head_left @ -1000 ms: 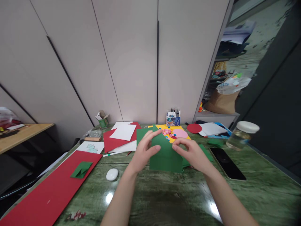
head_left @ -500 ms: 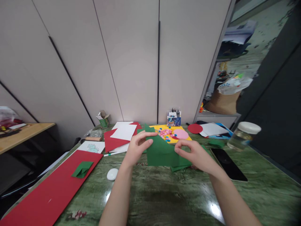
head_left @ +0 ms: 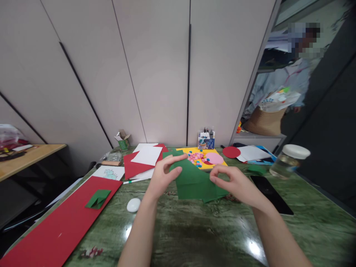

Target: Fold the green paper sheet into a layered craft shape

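Observation:
A sheet of green paper [head_left: 194,183] with a slanting upper edge hangs in front of me, low over the table. My left hand [head_left: 167,172] grips its upper left part between thumb and fingers. At the slanted edge on the other side, my right hand [head_left: 232,181] pinches the sheet with thumb and index finger. More green paper lies beneath and behind it, partly hidden. On a long red sheet [head_left: 61,222] to the left rests a small folded green paper piece [head_left: 98,198].
Around the hands are a white mouse-like object [head_left: 134,205], a marker [head_left: 136,181], white sheets [head_left: 147,155], a yellow sheet [head_left: 219,151] with pink and blue bits, a phone [head_left: 271,194] and a lidded jar [head_left: 289,163]. A person [head_left: 289,79] stands beyond the shelf.
Both hands have shifted slightly right, and the green sheet has tipped flatter and a little lower. A person has come into view at the back right.

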### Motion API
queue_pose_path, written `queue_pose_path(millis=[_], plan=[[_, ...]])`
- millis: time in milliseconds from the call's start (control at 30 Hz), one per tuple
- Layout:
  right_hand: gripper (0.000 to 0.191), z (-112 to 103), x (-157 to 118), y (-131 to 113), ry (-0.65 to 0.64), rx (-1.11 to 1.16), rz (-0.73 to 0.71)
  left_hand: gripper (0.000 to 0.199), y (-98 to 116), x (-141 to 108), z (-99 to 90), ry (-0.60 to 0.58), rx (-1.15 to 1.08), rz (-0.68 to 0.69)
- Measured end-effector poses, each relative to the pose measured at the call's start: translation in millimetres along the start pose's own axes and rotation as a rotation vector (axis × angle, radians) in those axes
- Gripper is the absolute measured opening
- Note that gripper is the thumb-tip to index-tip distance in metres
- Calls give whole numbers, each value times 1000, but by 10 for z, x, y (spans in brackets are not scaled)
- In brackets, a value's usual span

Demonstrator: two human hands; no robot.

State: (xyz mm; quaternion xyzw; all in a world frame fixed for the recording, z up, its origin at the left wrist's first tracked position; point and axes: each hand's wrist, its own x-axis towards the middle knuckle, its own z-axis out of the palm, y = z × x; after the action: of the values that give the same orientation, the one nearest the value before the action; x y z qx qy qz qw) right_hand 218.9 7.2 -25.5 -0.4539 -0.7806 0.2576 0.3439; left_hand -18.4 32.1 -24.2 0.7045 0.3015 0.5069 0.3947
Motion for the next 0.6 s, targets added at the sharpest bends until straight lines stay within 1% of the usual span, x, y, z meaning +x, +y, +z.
queue_pose_path(millis=[100,233,400,467,600], plan=[[19,-20,-16,10,3,-3,-6,33,-21,0,-63,40,-33,23],[19,-16,-12,14,-15,-11,-10,38,-38,9,-72,30,-70,2],[19,-18,-6,18,-5,-26,4,40,-44,33,-57,19,-106,3],[18,-31,-11,19,-6,-21,6,40,-58,44,-87,57,-129,18],[15,-83,-32,30,-4,16,14,43,-84,65,-195,202,-141,15]])
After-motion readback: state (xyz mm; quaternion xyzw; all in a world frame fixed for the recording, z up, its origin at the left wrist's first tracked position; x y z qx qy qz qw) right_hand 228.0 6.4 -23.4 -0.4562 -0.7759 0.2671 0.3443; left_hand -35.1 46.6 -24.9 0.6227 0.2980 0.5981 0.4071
